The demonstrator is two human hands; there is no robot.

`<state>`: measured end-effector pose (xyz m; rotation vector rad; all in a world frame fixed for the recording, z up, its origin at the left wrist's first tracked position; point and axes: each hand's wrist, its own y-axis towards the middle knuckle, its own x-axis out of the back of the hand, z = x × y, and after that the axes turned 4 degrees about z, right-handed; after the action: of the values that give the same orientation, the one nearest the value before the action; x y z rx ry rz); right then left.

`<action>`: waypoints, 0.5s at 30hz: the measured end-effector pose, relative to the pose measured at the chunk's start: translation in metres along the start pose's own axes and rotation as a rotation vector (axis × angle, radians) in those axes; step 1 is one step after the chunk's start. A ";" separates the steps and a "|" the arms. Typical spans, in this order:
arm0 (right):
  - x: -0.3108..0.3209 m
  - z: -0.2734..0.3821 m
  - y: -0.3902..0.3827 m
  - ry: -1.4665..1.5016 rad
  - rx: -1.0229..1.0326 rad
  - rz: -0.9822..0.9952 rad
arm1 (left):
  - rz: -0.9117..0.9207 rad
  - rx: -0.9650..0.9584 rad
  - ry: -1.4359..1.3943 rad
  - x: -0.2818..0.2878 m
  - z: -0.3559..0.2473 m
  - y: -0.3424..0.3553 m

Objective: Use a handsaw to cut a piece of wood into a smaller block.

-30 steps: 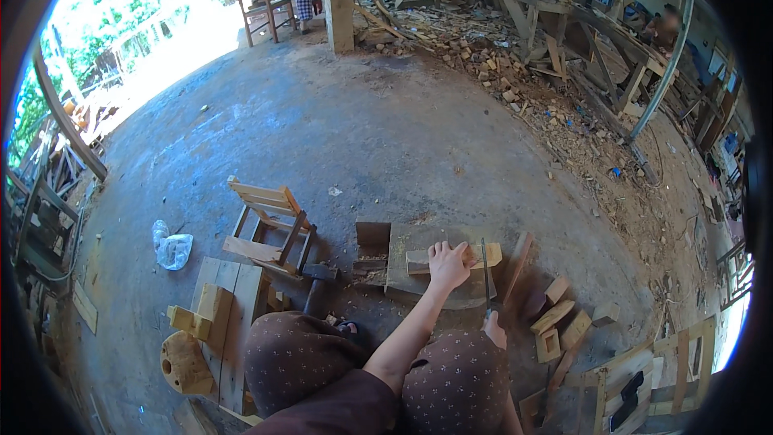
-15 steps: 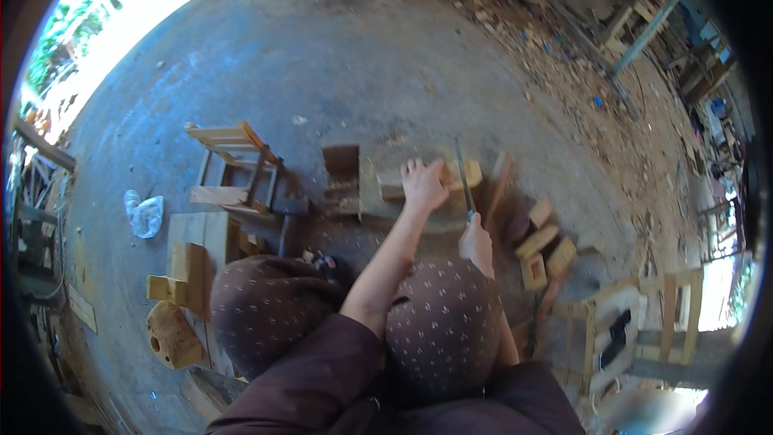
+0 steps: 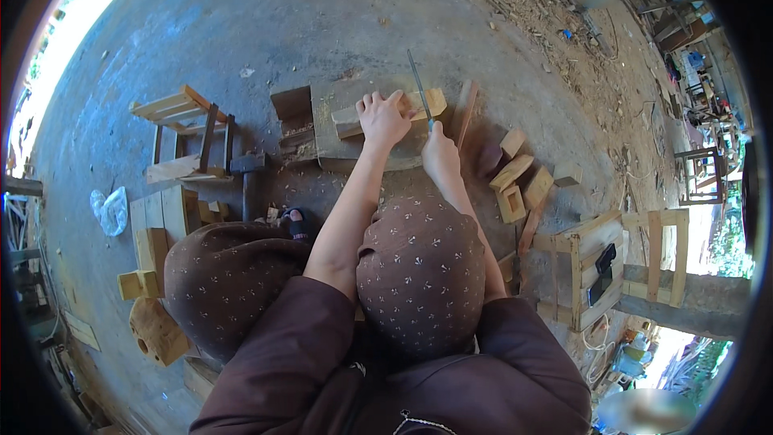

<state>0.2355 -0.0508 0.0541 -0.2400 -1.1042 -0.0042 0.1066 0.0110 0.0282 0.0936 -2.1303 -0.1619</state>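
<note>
A pale wooden block (image 3: 348,123) lies on a low wooden work board (image 3: 334,153) on the floor in front of my knees. My left hand (image 3: 384,121) is closed over the middle of the block, fingers bent across its top and far side. In my right hand (image 3: 440,153) is the handle of a long thin file-like metal tool (image 3: 417,80). The tool points away from me and crosses the block near its right end; I cannot tell whether it touches the wood. A reddish-brown strip of wood (image 3: 466,113) lies just right of the block.
Several cut wood blocks (image 3: 512,205) lie to the right. A small slatted chair frame (image 3: 185,129), a hammer (image 3: 248,177) and a clear plastic bag (image 3: 109,211) are on the left. Near right stands a wooden frame (image 3: 576,274) with a black object. Wood scraps litter the far right floor.
The view has shifted, so the board and both hands sit farther up and left. My left hand still holds the block, and my right hand still grips the tool across its right end.
</note>
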 end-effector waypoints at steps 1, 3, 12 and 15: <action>-0.003 0.000 -0.007 0.021 0.006 0.001 | 0.000 0.002 0.005 0.002 0.003 -0.002; -0.011 -0.003 -0.024 0.042 -0.007 0.030 | -0.016 0.005 0.014 0.006 0.010 -0.002; -0.001 -0.015 -0.063 0.017 -0.125 0.083 | -0.062 -0.029 -0.038 0.000 0.012 -0.007; -0.006 -0.002 -0.019 0.000 -0.024 0.028 | -0.071 -0.035 -0.018 0.003 0.008 -0.005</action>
<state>0.2318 -0.0701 0.0519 -0.2769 -1.1007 0.0078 0.0980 0.0066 0.0257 0.1475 -2.1428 -0.2426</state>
